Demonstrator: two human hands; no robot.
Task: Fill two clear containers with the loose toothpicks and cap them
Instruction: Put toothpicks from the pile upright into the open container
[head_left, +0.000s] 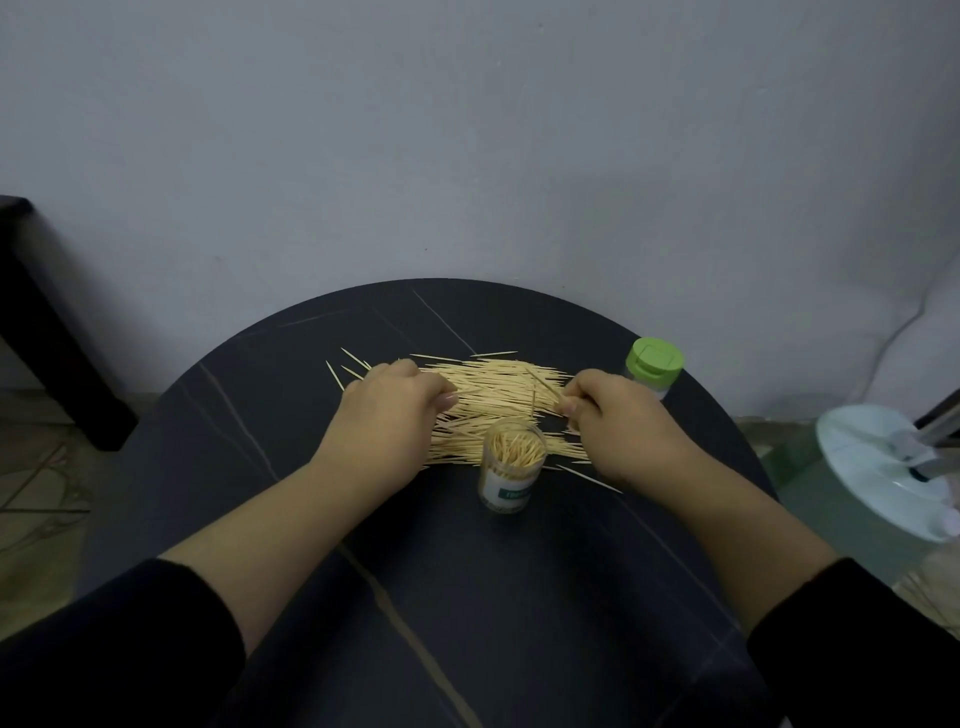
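A spread of loose toothpicks lies across the far middle of the round black table. An open clear container, packed with upright toothpicks, stands just in front of the pile. A second clear container with a green cap stands at the table's far right. My left hand rests on the pile's left side with fingers curled over toothpicks. My right hand is at the pile's right side and pinches a few toothpicks in its fingertips.
A white round stand base sits off the table's right edge. A dark piece of furniture stands at the left by the grey wall. Some toothpicks lie on the floor at left.
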